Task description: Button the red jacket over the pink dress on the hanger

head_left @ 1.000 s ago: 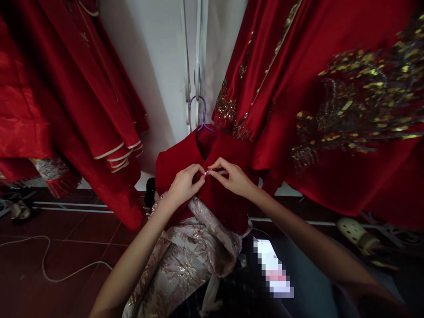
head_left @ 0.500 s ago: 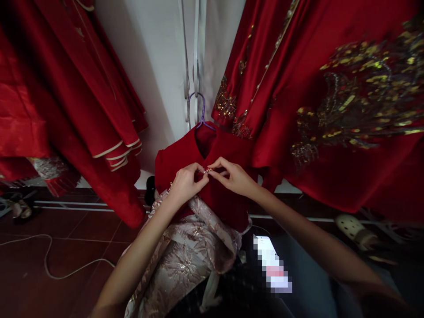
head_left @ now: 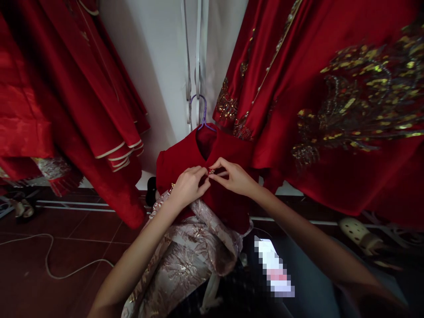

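Observation:
A red garment (head_left: 179,154) with a V-shaped neck hangs on a purple hanger (head_left: 203,115) in front of me. Just below its neckline my left hand (head_left: 190,183) and my right hand (head_left: 232,176) meet, fingertips almost touching. A small shiny button-like ornament (head_left: 212,171) shows between the thumb and fingers of my right hand. My left fingers are pinched at the front of the garment right beside it; what they grip is hidden. Under my forearms a pale brocade cloth (head_left: 180,256) with gold pattern lies bunched against the lower part of the garment.
Red garments with pale trim (head_left: 114,132) hang at the left, and a red garment with gold sequins (head_left: 357,101) at the right. A lit phone (head_left: 274,267) lies lower right. A cord (head_left: 79,270) crosses the tiled floor; a pale clog (head_left: 356,232) stands at right.
My left fingers have closed in more over the front of the garment, and the ornament shows more clearly in my right fingers. The view has shifted slightly.

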`<action>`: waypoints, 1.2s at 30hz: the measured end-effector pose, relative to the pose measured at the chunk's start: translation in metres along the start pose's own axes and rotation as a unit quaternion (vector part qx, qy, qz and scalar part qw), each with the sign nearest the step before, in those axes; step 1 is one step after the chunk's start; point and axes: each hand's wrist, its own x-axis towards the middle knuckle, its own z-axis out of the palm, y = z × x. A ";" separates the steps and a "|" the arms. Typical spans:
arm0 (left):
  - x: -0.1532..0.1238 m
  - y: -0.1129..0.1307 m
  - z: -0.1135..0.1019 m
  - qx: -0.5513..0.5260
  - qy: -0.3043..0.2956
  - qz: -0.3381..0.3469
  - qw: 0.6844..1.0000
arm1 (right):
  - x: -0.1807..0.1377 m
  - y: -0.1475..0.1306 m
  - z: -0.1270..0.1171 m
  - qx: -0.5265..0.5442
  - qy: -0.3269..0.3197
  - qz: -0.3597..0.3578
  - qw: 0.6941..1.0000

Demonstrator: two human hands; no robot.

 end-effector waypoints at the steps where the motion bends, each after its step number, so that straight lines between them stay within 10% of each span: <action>1: 0.000 -0.001 0.000 0.005 -0.002 0.009 1.000 | 0.000 0.000 0.000 0.001 -0.004 -0.004 1.000; 8: -0.008 -0.002 0.015 -0.164 0.036 -0.029 0.985 | -0.005 0.015 0.017 0.010 0.035 -0.027 0.999; 15: -0.032 -0.005 0.035 -0.532 -0.084 -0.069 0.840 | -0.034 0.039 0.047 0.025 0.082 -0.006 0.996; 25: -0.049 -0.005 0.035 -0.500 -0.012 -0.158 0.852 | -0.072 0.060 0.015 0.150 -0.035 0.259 0.953; 30: -0.051 0.006 0.048 -0.526 -0.018 -0.246 0.814 | -0.061 0.023 0.005 0.294 -0.054 0.237 0.924; 36: -0.055 0.011 0.057 -0.507 0.051 -0.328 0.795 | -0.061 0.001 0.025 0.217 -0.088 0.143 0.962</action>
